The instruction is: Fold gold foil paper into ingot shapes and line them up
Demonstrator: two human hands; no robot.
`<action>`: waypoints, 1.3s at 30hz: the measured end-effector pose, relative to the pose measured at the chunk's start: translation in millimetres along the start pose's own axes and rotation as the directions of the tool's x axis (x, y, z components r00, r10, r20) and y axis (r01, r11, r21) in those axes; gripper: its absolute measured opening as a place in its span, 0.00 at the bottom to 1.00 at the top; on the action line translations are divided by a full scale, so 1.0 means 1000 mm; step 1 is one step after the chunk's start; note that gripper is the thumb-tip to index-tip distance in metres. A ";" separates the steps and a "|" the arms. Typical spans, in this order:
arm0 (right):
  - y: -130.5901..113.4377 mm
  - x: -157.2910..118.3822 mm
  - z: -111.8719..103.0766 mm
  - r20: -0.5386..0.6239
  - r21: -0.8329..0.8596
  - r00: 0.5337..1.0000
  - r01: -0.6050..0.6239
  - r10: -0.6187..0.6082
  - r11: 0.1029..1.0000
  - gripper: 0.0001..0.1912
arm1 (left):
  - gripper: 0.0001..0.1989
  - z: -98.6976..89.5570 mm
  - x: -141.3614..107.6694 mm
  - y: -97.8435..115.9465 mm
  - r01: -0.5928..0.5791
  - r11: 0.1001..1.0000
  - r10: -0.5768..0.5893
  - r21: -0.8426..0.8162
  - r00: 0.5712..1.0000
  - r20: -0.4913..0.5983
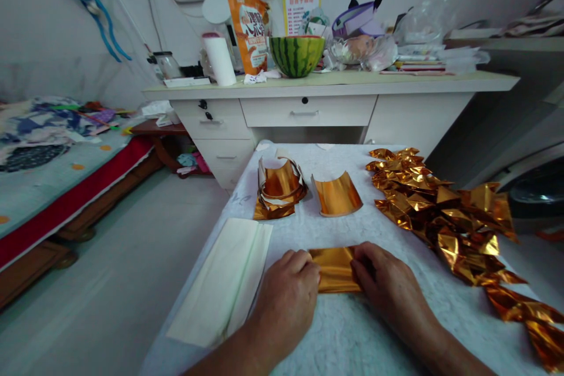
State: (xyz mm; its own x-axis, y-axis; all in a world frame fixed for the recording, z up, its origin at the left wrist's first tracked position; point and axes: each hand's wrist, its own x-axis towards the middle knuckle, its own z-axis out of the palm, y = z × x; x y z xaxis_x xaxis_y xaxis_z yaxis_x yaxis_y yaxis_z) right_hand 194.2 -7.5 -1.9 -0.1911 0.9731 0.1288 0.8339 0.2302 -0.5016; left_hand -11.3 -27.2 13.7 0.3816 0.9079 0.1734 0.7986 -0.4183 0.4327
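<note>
The left hand (288,294) is gripping the left end of a gold foil sheet (337,270) with curled fingers, its thumb and the foil beneath being hidden, while the right hand (390,282) is pinching the right end between thumb and fingers, its inner fingertips being partly covered. The sheet is lying between the hands, nearer the table's near edge than its far one; that near edge is falling outside the view, and both forearms are being cut off at the bottom. On the table (308,341), a folded white paper (224,282) is lying along the left edge, the left forearm covering its lower right corner. A nested stack of curled foil sheets (282,179) is sitting toward the far left corner, its count being hard to make out, and a single curved foil sheet (337,195) is standing just beside it. A heap of folded foil pieces (449,211) is running along the right edge, hiding much of it, its nearest piece being cut off by the frame. Beyond the far edge, a white desk (308,111) is carrying a cut watermelon (297,57) and an orange pouch (249,32).
</note>
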 end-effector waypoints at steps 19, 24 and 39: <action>0.001 0.002 0.002 -0.105 -0.064 0.986 0.120 -0.127 0.991 0.17 | 0.07 -0.002 0.000 0.010 -0.002 0.998 0.000 0.061 0.999 0.039; -0.001 0.007 0.000 -0.048 -0.121 0.985 0.159 -0.166 0.980 0.15 | 0.06 -0.005 0.012 0.004 0.116 0.991 -0.115 -0.063 0.993 0.031; 0.001 0.009 -0.004 0.019 0.038 0.991 0.132 -0.132 0.991 0.09 | 0.11 0.002 0.019 -0.006 0.231 0.962 -0.244 -0.146 0.967 -0.077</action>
State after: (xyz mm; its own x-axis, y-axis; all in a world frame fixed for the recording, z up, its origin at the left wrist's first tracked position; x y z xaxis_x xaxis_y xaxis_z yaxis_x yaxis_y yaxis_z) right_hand 195.2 1.3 2.2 -0.3099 0.9341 0.1775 0.7812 0.3566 -0.5125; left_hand -8.3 -7.3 12.5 0.1384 0.9818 0.1297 0.7887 -0.1885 0.5852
